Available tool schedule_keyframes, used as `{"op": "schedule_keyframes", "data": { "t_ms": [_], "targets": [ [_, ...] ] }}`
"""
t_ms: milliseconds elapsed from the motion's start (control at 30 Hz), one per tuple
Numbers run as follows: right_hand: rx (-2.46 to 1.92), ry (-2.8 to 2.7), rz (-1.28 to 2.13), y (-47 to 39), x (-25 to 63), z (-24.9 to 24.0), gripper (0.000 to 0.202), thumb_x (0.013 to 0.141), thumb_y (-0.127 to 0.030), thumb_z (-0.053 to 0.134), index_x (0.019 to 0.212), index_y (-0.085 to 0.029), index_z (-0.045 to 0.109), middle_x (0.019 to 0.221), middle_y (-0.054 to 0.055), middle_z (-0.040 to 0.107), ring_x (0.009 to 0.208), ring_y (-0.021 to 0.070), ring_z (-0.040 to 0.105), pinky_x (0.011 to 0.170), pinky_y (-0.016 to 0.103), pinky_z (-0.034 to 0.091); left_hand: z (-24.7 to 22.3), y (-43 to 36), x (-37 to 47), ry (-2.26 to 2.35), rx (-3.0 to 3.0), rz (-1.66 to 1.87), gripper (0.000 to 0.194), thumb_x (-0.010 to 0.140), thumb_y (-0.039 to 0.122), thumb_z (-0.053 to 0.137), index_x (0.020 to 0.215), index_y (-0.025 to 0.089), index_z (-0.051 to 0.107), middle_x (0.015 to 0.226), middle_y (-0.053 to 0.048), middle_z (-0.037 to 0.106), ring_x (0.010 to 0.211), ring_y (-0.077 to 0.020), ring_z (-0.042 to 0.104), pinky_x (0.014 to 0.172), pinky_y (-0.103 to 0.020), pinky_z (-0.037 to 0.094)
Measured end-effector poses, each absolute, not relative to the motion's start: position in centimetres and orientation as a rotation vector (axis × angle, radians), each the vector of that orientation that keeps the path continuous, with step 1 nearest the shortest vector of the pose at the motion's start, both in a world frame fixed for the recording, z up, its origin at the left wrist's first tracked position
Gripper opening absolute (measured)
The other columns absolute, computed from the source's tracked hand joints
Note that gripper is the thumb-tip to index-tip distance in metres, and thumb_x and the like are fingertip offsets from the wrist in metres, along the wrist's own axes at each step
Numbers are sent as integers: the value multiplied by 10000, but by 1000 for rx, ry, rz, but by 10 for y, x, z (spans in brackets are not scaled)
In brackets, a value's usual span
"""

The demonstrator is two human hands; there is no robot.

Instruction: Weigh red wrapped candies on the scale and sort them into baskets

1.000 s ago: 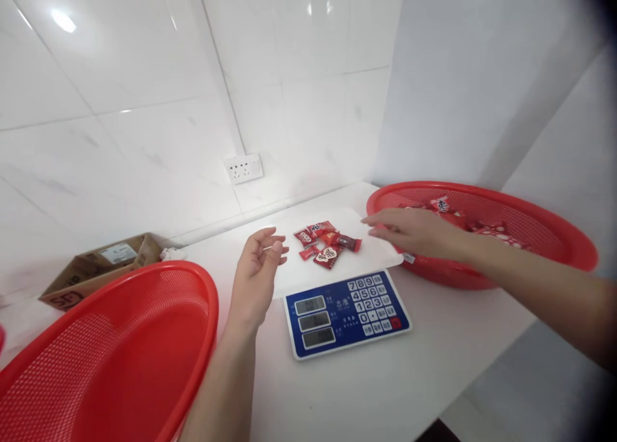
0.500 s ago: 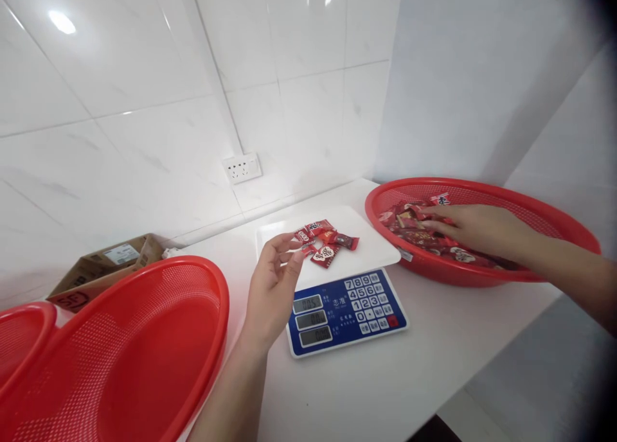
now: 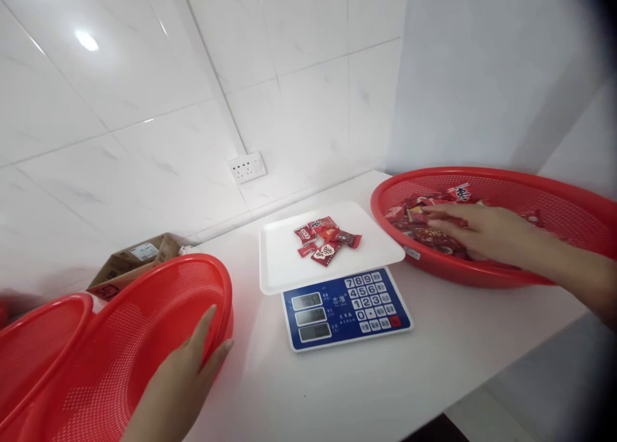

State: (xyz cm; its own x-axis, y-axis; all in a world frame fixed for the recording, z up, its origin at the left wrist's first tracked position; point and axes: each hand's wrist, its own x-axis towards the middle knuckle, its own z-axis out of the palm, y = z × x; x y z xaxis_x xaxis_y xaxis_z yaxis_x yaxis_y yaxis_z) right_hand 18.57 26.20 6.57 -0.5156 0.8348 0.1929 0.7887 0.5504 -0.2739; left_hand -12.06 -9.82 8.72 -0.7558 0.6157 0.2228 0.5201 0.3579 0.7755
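Observation:
My left hand (image 3: 176,381) is at the near right rim of a red plastic basket (image 3: 152,329). Its fingers are spread, one over the inside and the thumb by the outer edge. My right hand (image 3: 486,233) reaches into another red basket (image 3: 448,274) holding many small red snack packets (image 3: 431,236). Its fingers are stretched out and apart over the packets; their undersides are hidden. Between the hands stands a digital scale (image 3: 347,310) with a white pan (image 3: 284,265). Several red packets (image 3: 328,236) lie on the pan in a loose cluster.
A further red basket (image 3: 43,345) stands at the far left, overlapped by the nearer one. Behind them is an open cardboard box (image 3: 139,256). All stand on a white table (image 3: 337,384) against a tiled wall with a socket (image 3: 247,167).
My left hand has left the packets on the scale pan and moved left and down to the basket's rim. The right hand stays over the packets in its basket. The view has shifted slightly.

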Motion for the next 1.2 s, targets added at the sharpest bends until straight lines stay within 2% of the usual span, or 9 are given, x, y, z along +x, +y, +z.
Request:
{"op": "schedule_keyframes", "data": {
  "t_ms": [133, 267, 367, 467, 633, 767, 900, 1033, 1200],
  "targets": [
    [-1143, -2613, 424, 254, 175, 57, 537, 843, -521, 357, 1262, -244, 547, 1299, 50, 567, 1164, 286, 523, 978, 419, 409, 75, -94, -118, 2639, 1015, 1127, 411, 645, 401, 673, 1040, 290, 639, 503, -13, 582, 473, -270, 571, 527, -302, 367],
    [-971, -2698, 384, 248, 164, 54, 551, 863, -495, 340, 1276, -189, 541, 1324, 73, 542, 1174, 299, 517, 979, 443, 417, 74, -79, -114, 2736, 1061, 912, 540, 709, 444, 623, 1200, 224, 578, 465, -19, 551, 472, -292, 561, 516, -301, 331],
    [-955, -2725, 327, 246, 160, 53, 539, 874, -457, 339, 1283, -167, 536, 1343, 82, 521, 1184, 311, 508, 988, 467, 405, 77, -64, -111, 2784, 1187, 714, 525, 771, 457, 547, 1239, 219, 550, 800, -148, 693, 790, -379, 645, 634, -390, 418],
    [-944, -2714, 334, 245, 158, 52, 521, 877, -438, 348, 1280, -170, 541, 1342, 78, 522, 1202, 307, 492, 998, 462, 401, 82, -37, -107, 2695, 1483, 752, 453, 787, 405, 545, 1203, 227, 576, 1298, -173, 539, 1254, -377, 417, 929, -502, 358],
    [-966, -2687, 344, 240, 158, 55, 527, 878, -435, 351, 1273, -148, 549, 1321, 100, 541, 1191, 313, 504, 986, 445, 415, 88, 36, -107, 2228, 1861, 461, 554, 846, 313, 470, 1379, 204, 363, 1482, -111, 304, 1381, -264, 214, 1085, -466, 246],
    [-939, -2694, 321, 236, 158, 55, 529, 887, -438, 338, 1270, -141, 549, 1310, 107, 550, 1177, 308, 517, 981, 453, 413, 88, 93, -116, 2094, 1922, 218, 705, 790, 343, 563, 1411, 155, 286, 1513, -116, 222, 1399, -273, 129, 1115, -444, 208],
    [-905, -2674, 333, 239, 159, 51, 523, 875, -451, 362, 1256, -151, 557, 1296, 103, 564, 1165, 306, 526, 969, 467, 424, 89, 121, -128, 2072, 1938, 93, 832, 734, 517, 602, 1406, 143, 285, 1457, -147, 342, 1353, -322, 260, 1055, -450, 313],
    [-903, -2687, 366, 241, 159, 50, 545, 875, -455, 356, 1265, -126, 548, 1301, 113, 556, 1171, 308, 520, 978, 466, 418, 89, 122, -132, 2114, 2003, 58, 607, 801, 432, 550, 1344, 211, 391, 1306, -96, 513, 1142, -255, 519, 935, -355, 423],
    [-912, -2661, 395, 243, 159, 47, 546, 864, -473, 369, 1264, -151, 554, 1305, 100, 555, 1171, 315, 519, 982, 475, 415, 88, 108, -124, 2246, 2077, 11, 345, 895, 300, 390, 1213, 230, 505, 1110, -87, 609, 1036, -246, 562, 869, -354, 430]
  ]
}}
